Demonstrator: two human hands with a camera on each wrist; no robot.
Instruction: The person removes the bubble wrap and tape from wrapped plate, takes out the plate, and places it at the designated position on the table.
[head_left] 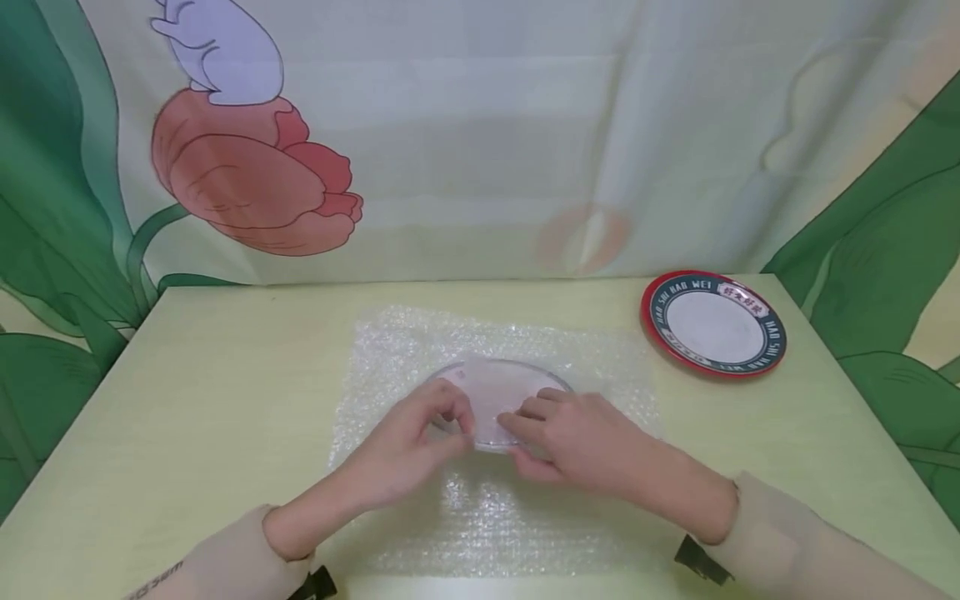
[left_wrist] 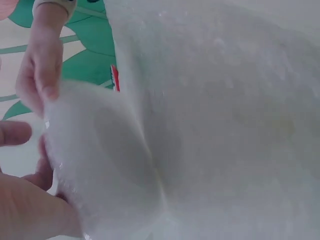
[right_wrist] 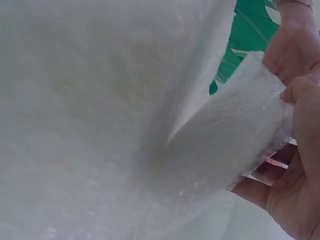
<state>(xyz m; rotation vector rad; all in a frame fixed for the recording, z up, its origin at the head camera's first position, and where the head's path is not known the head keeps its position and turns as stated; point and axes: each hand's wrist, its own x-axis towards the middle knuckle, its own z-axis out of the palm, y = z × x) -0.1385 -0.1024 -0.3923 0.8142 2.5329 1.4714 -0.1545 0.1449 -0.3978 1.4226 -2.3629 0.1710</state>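
Note:
A sheet of bubble wrap point(head_left: 480, 533) lies spread on the table. On its middle is a pale round plate point(head_left: 495, 392) with a thin dark edge. My left hand point(head_left: 420, 433) is at the plate's near left edge, its thumb and curled forefinger pinching the bubble wrap. At the near right, my right hand point(head_left: 577, 433) grips the wrap by the plate. In the right wrist view its thumb lies on one side of the wrap point(right_wrist: 220, 135) and its fingers point(right_wrist: 260, 192) on the other. The plate's round shape shows faintly through the wrap point(left_wrist: 100, 145) in the left wrist view.
A plate point(head_left: 712, 325) with a red edge, a dark green lettered band and a white centre sits at the table's back right. Behind the pale yellow table point(head_left: 225, 375) hangs a printed cloth point(head_left: 465, 167) with a flower and leaves.

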